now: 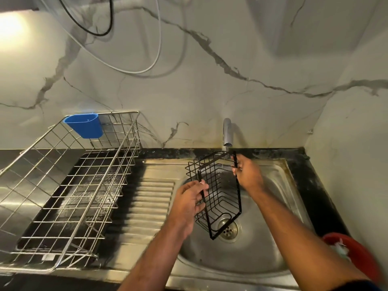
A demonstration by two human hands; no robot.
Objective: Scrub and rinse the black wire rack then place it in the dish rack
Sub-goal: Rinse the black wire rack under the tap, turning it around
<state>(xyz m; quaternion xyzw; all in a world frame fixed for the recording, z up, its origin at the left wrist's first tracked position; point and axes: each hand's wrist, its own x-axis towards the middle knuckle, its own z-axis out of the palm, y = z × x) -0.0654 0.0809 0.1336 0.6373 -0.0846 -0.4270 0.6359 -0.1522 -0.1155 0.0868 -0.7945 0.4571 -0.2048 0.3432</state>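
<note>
Black wire rack (218,196) held tilted over the sink (262,238), under the tap (227,132). Left hand (189,203) and right hand (247,172) fingers closed around its frame. Dish rack (69,185) left, empty.

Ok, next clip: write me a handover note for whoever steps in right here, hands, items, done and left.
Left hand: gripping the left rim of the black wire rack.
Right hand: gripping its right rim, near the tap.
The rack is held tilted over the sink, its upper end under the spout, above the drain. Water seems to be running over it, though blur makes that hard to confirm.
The dish rack on the left holds only a blue cup.
Done: scrubbing cannot be judged. Left: finish rinsing, then set the rack in the dish rack.
</note>
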